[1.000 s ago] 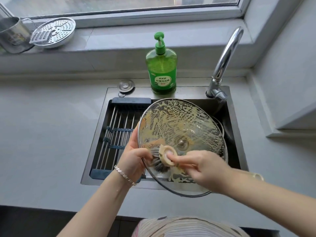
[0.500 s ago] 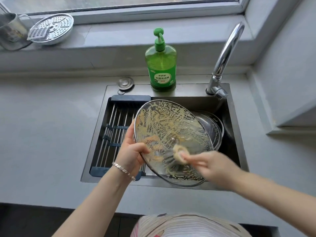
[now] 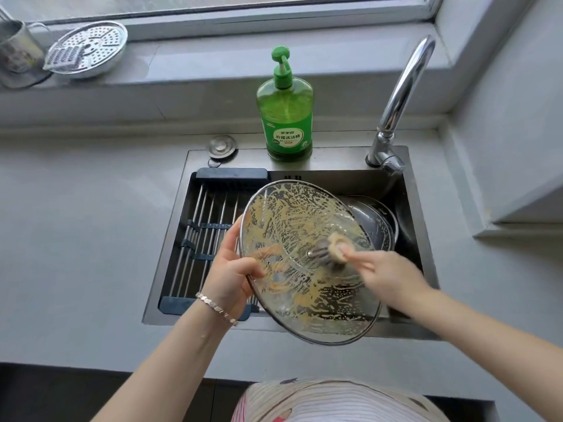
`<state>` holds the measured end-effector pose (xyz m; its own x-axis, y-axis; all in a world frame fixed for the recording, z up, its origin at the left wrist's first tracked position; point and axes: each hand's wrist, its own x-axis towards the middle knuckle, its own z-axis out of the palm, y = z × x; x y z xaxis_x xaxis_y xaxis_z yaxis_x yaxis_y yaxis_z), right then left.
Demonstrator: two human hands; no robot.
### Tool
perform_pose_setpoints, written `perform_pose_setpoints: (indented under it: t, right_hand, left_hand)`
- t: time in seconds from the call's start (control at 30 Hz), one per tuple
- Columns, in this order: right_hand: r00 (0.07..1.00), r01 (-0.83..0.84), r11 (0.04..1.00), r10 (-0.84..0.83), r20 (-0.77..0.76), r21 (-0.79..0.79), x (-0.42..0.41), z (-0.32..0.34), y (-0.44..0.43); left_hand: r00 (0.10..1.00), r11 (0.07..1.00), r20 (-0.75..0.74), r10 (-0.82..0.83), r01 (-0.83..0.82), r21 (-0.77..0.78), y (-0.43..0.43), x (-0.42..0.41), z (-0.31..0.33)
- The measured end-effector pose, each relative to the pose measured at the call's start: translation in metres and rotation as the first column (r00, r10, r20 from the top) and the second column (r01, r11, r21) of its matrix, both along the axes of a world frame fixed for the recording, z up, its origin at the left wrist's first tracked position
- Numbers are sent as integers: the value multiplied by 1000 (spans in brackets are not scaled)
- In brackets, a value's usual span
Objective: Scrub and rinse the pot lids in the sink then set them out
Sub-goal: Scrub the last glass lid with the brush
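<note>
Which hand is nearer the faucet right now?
Right. The right hand holds a brush on the lid, just in front of the faucet. The left hand grips the lid's left rim, farther off over the rack.

The grey countertop (image 3: 76, 223) holds a steel sink (image 3: 335, 158), with a green soap bottle (image 3: 288, 117) and a metal plug (image 3: 222, 146) at its back rim.

A plain grey counter (image 3: 76, 239) stretches in front of me and meets a raised grey windowsill (image 3: 198, 65). Above the sill runs a window (image 3: 213, 4) in a pale frame, and soft daylight falls from it across sill and counter. At the sill's left end stands a metal cup (image 3: 18, 53), with a perforated metal plate (image 3: 88, 48) just beside it. A bare grey wall (image 3: 518, 117) closes off my right side. Below the counter's near edge lies a dark strip (image 3: 45, 391), too dim to make out.
</note>
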<state>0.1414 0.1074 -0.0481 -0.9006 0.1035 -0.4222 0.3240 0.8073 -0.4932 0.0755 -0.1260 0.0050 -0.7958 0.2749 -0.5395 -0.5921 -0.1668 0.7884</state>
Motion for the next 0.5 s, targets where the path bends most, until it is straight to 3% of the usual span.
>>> perform_pose_setpoints:
  t: [0.03,0.1,0.23,0.37,0.4,0.5]
  right_hand:
    - [997,75,996,-76,14,58,-4,-4,8]
    - [998,47,998,-48,31,48,0,-6,1]
    - [982,-184,928,187,-21,-324,38,24,-44]
    - [996,-16,999,20,90,-52,27,6,-4]
    - [996,-9,999,14,91,-53,27,4,-3]
    - [989,-143,931,149,-9,-335,40,24,-39]
  left_hand:
    - [1000,1000,-2,2,-2,-5,0,0,0]
    - [1000,1000,5,7,-7,-8,1,1,0]
    - [999,999,26,33,-32,-25,-5,1,-3]
    - [999,998,12,42,-42,-37,-8,1,-2]
    - [999,999,16,42,-41,-34,-7,1,-1]
    - [999,999,31,42,-41,-35,-4,1,-5]
